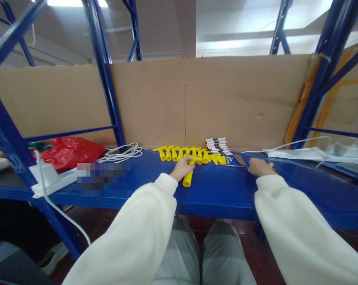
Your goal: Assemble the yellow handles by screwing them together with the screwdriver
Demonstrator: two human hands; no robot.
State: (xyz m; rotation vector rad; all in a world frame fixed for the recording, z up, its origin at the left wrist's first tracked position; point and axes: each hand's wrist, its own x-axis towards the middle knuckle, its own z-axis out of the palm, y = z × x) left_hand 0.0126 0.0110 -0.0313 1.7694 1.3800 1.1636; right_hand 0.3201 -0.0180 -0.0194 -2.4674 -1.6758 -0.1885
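Observation:
My left hand (181, 168) is closed on a yellow T-shaped plastic piece (188, 179), its thick round end pointing toward me above the blue shelf (217, 194). Just behind it lies a row of several similar yellow pieces (168, 153). My right hand (260, 167) is curled low over the shelf on the right. A thin line like a rod (233, 165) reaches its fingertips, and a bit of red shows by the thumb side; what it grips is too small to name. Left of that hand lies a flat grey-brown strip (239, 159).
White-and-black packets (218, 145) lie overlapped against the cardboard back wall (241, 103). On the left are a red plastic bag (73, 152), coiled white cable (125, 152) and a power strip (57, 184). A white packet (297, 153) and cables lie at right. Blue posts (103, 79) stand at the sides.

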